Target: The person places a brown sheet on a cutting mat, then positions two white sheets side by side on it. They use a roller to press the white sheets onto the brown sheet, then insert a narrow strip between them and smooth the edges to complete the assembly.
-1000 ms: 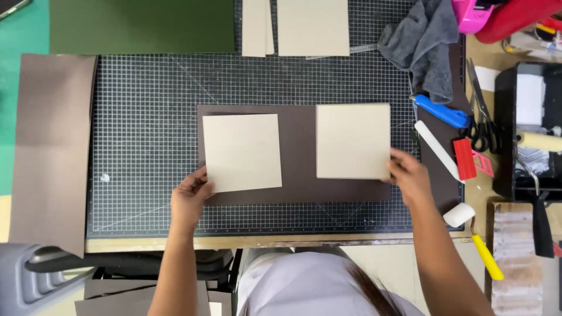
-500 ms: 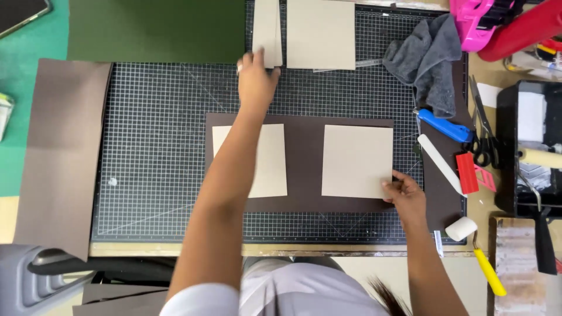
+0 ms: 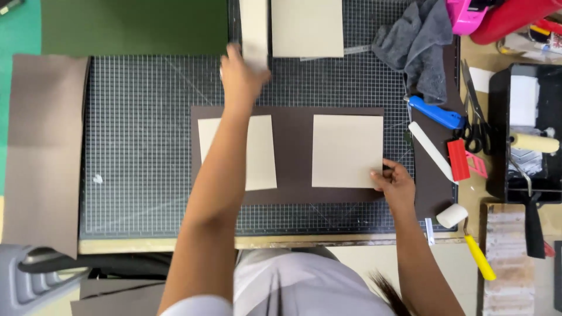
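From the head camera I look straight down on my left hand point(image 3: 243, 75), reached far forward and laid on the lower end of a narrow beige board strip point(image 3: 254, 32) at the top of the cutting mat point(image 3: 140, 140). The fingers are curled over the strip's bottom edge; I cannot tell whether they pinch it or only press on it. My right hand point(image 3: 393, 182) sits at the lower right corner of the right beige square board point(image 3: 347, 151), fingertips bent down onto its edge, pinning it rather than lifting it.

That square and the left beige square board point(image 3: 257, 152) both lie flat on a dark brown sheet point(image 3: 293, 155), apart from each other with a bare brown band between them; my left forearm crosses over the left one.

I judge the strip to be light, stiff card: it should slide easily on the mat and stay flat if lifted by one end, though a thin piece like this could crease if bent. The long edges look like the best place to take hold, finger and thumb across the narrow width. The brown sheet looks thinner and floppier.

A larger beige board point(image 3: 307, 26) lies just beside the strip. The gridded mat covers most of the tabletop point(image 3: 515, 47). Left of it lies a big brown sheet point(image 3: 41, 146), above it a green sheet point(image 3: 134, 26). To the right are a grey cloth point(image 3: 415, 44), a blue knife point(image 3: 436, 113), scissors point(image 3: 477, 126), a red scraper point(image 3: 458, 160), a small roller point(image 3: 462, 231) and a black tray point(image 3: 524, 129). Room is crowded on the right
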